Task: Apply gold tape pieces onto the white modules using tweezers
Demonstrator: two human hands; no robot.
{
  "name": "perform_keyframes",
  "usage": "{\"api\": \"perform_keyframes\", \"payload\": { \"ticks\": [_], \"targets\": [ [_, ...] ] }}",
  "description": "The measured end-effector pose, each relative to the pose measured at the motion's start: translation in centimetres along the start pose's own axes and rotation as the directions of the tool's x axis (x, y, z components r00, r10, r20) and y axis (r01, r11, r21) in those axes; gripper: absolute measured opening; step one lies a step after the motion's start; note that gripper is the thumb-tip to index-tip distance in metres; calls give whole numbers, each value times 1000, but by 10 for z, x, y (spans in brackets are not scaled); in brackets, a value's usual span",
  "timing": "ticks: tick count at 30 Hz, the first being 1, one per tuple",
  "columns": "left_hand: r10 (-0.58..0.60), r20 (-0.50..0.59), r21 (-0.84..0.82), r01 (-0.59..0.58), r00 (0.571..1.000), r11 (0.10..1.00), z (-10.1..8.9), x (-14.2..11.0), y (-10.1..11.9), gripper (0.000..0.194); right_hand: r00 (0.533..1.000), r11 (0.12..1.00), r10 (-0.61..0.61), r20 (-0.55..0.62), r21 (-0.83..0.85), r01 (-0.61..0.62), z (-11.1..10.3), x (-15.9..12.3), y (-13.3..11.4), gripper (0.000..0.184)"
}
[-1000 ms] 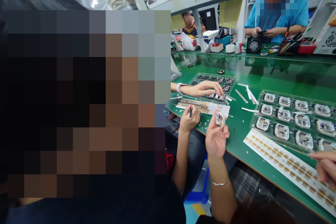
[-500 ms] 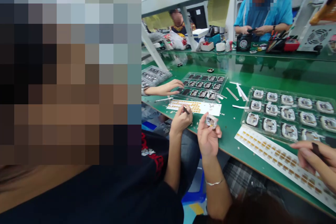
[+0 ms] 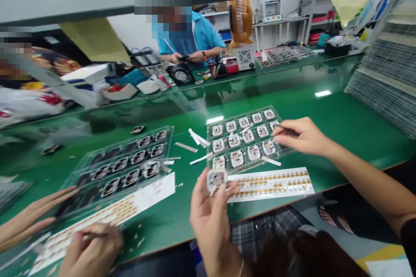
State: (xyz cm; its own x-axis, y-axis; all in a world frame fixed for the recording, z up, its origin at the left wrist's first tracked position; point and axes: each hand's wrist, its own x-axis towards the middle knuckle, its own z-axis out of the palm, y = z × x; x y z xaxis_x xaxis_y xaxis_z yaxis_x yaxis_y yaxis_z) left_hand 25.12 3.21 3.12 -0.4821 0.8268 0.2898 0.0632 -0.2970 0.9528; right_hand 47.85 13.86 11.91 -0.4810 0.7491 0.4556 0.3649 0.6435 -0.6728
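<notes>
My left hand [image 3: 211, 216] is closed around a small white square watch case [image 3: 217, 179], raised upright in front of the near left corner of a clear tray [image 3: 224, 165]. That tray carries rows of similar white watch cases [image 3: 253, 152]. My right hand [image 3: 300, 136] pinches a dark slim tool, apparently tweezers [image 3: 288, 129], at the tray's right end; its tip is hard to make out there. In front of the tray lies a white sheet of small yellow-brown stickers [image 3: 271, 184], partly behind my left fingers.
At left, a co-worker's hands [image 3: 94, 246] work over another sticker sheet [image 3: 159, 190] and a tray of dark cases [image 3: 121, 164]. White paper strips [image 3: 196, 137] lie between the trays. Stacked trays [image 3: 386, 65] stand at right. A person in blue [image 3: 201, 37] is across the bench.
The view has swung right. My right hand has moved from over the sticker sheet to the tray's right end. My left hand still holds the watch case.
</notes>
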Motion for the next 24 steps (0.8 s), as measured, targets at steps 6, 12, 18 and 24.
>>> {"api": "perform_keyframes", "payload": {
  "ticks": [6,12,18,24],
  "targets": [
    [-63,278,146,23,958,989,57,-26,4,39,962,981,-23,271,192,-31,34,2,12,26],
    [-69,343,258,-23,937,966,69,-32,3,38,921,911,253,296,246,-330,5,7,51,29],
    [159,337,370,-285,928,884,53,-15,6,29,925,933,358,124,-17,-359,-12,9,88,16],
    [365,404,525,-539,839,659,37,-10,8,21,950,905,312,30,-315,-287,2,6,91,12]
  ]
}}
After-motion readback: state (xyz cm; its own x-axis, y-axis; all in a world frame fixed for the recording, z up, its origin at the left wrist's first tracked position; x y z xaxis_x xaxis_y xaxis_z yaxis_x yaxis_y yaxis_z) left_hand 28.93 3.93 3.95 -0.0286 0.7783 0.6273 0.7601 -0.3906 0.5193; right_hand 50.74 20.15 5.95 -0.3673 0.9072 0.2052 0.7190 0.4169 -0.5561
